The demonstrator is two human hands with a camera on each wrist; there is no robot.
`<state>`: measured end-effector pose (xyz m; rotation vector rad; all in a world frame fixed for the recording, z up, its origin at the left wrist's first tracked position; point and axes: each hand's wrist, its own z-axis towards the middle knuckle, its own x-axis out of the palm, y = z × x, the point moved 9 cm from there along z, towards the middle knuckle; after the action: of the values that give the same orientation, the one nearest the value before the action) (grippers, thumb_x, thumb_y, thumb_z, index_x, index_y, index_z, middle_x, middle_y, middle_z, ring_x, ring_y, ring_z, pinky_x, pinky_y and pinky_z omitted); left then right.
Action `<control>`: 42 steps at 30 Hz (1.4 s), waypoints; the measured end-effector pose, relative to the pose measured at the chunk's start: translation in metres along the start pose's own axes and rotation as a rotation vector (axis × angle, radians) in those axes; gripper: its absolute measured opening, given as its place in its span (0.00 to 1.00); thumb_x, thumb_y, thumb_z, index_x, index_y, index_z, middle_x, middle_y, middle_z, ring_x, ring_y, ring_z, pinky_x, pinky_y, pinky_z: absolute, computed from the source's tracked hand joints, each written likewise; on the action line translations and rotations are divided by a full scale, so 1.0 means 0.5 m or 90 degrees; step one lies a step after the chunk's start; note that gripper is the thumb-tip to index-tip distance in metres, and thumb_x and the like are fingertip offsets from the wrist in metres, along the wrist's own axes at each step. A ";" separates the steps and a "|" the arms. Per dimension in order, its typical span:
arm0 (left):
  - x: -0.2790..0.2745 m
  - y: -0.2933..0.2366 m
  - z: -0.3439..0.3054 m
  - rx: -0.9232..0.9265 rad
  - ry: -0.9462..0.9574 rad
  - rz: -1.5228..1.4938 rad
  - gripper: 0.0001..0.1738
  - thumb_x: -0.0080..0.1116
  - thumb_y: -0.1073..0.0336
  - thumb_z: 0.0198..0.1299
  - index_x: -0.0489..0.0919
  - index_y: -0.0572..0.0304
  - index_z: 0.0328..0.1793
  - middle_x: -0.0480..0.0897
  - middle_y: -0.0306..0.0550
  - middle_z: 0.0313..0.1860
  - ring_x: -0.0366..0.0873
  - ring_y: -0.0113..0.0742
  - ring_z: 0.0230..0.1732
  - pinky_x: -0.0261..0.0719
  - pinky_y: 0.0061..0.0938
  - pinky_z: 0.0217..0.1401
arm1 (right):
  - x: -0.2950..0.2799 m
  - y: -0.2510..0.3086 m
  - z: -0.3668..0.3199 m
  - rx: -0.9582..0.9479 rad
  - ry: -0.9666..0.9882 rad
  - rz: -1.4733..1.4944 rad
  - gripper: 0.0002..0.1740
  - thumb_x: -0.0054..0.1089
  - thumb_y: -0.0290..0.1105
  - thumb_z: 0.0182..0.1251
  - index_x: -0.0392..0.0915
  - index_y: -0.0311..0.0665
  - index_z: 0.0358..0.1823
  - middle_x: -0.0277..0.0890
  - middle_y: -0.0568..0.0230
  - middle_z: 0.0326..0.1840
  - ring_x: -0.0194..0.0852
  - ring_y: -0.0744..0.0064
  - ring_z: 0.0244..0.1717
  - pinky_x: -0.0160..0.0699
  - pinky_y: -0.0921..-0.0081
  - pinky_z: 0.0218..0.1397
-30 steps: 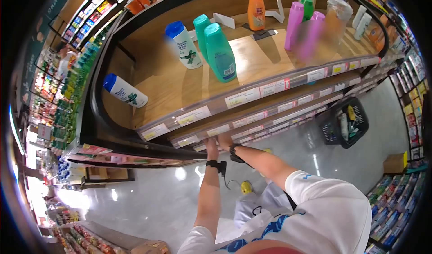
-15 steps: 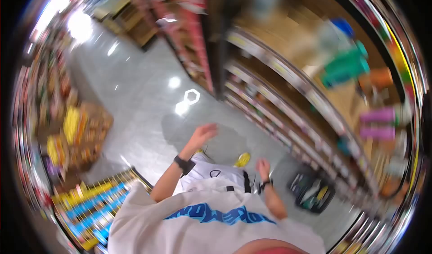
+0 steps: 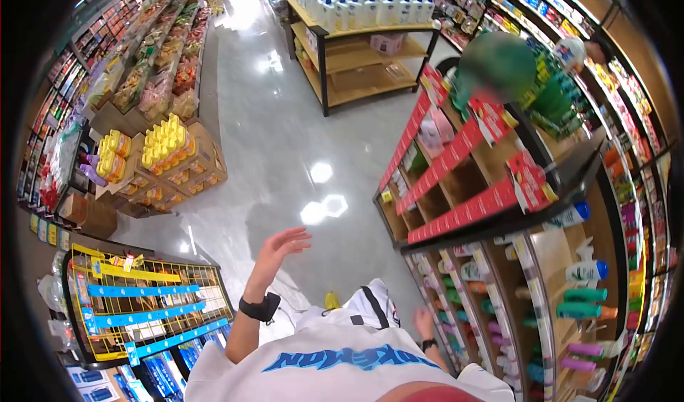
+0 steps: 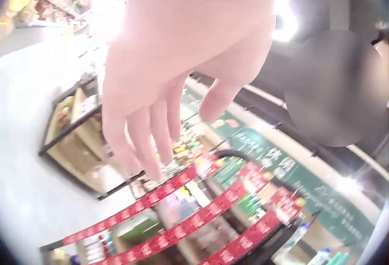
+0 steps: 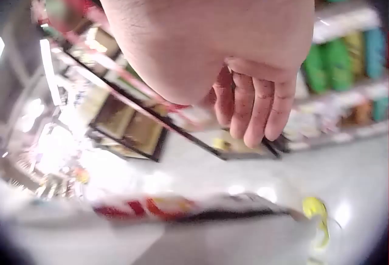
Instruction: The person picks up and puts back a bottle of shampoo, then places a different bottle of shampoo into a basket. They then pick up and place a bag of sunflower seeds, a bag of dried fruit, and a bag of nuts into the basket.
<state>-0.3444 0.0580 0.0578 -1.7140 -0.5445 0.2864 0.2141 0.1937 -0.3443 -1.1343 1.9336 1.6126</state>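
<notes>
My left hand [image 3: 278, 256] is held out over the floor in front of my body, fingers spread and slightly bent, with nothing in them. In the left wrist view the same hand [image 4: 188, 52] hangs with loose, nearly straight fingers and the thumb apart. Beside my right hip is my right hand [image 3: 424, 322], close to the shelf side that carries shampoo bottles [image 3: 581, 309]. The right wrist view shows this hand [image 5: 225, 52] with fingers loosely curled and holding nothing.
A shelf end with red promotional strips [image 3: 456, 220] stands ahead on the right. Farther off is a wooden display table [image 3: 370, 45] bearing white, blue-capped bottles. Boxes of yellow bottles [image 3: 167, 149] and a yellow wire rack [image 3: 153, 299] line the left. Grey floor [image 3: 278, 152] runs between.
Both hands have come away from the lower shelf front and dropped apart beside my body. The view has swung left, from the shampoo shelf to the aisle; the black basket has left view.
</notes>
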 end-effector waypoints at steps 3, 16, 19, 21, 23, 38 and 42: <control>0.012 -0.225 0.073 0.079 0.075 0.143 0.20 0.49 0.70 0.68 0.76 0.66 0.65 0.83 0.50 0.59 0.80 0.36 0.59 0.75 0.31 0.63 | -0.094 0.534 0.251 -0.075 0.150 0.333 0.13 0.47 0.34 0.78 0.78 0.37 0.39 0.77 0.69 0.26 0.69 0.83 0.22 0.68 0.82 0.26; 0.098 -0.891 0.357 0.854 0.225 0.091 0.16 0.58 0.72 0.62 0.76 0.66 0.56 0.81 0.59 0.58 0.80 0.57 0.55 0.75 0.46 0.62 | 0.083 1.432 0.724 -0.472 0.286 0.104 0.12 0.55 0.31 0.72 0.79 0.34 0.51 0.83 0.57 0.37 0.80 0.73 0.34 0.80 0.72 0.41; 0.051 -0.925 0.512 0.857 0.240 0.092 0.16 0.59 0.72 0.62 0.76 0.67 0.56 0.81 0.59 0.56 0.81 0.56 0.53 0.74 0.47 0.62 | 0.181 1.514 0.773 -0.481 0.402 0.064 0.13 0.56 0.31 0.72 0.79 0.33 0.53 0.84 0.54 0.39 0.82 0.69 0.37 0.80 0.72 0.44; 0.018 -0.946 0.631 0.852 0.282 0.089 0.16 0.59 0.72 0.62 0.76 0.67 0.56 0.82 0.60 0.55 0.81 0.56 0.52 0.74 0.48 0.62 | 0.245 1.541 0.841 -0.469 0.419 0.103 0.14 0.56 0.31 0.71 0.79 0.33 0.53 0.84 0.54 0.39 0.82 0.70 0.37 0.80 0.71 0.44; -0.010 -0.968 0.757 0.840 0.352 0.069 0.16 0.59 0.72 0.62 0.76 0.68 0.55 0.82 0.60 0.54 0.82 0.56 0.52 0.73 0.49 0.62 | 0.269 1.564 0.915 -0.429 0.402 0.104 0.14 0.56 0.32 0.72 0.79 0.34 0.54 0.84 0.55 0.40 0.82 0.69 0.39 0.80 0.71 0.46; 0.035 -1.124 1.541 0.807 0.611 -0.089 0.16 0.62 0.72 0.60 0.76 0.71 0.53 0.85 0.62 0.45 0.85 0.53 0.45 0.71 0.56 0.63 | 0.178 1.504 1.442 0.095 0.077 0.485 0.15 0.51 0.32 0.75 0.76 0.32 0.56 0.83 0.56 0.50 0.83 0.69 0.45 0.82 0.71 0.49; 0.165 -1.107 1.756 0.745 0.618 -0.053 0.16 0.62 0.72 0.60 0.76 0.71 0.53 0.86 0.62 0.43 0.86 0.53 0.43 0.70 0.58 0.63 | 0.125 1.429 1.687 0.126 0.097 0.605 0.15 0.49 0.35 0.76 0.76 0.34 0.55 0.83 0.58 0.46 0.83 0.71 0.41 0.82 0.73 0.47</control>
<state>-0.8001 0.9237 0.4131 -0.5268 0.2781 -0.2740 -0.5458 0.9785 -0.1637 -0.2220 2.8982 1.6770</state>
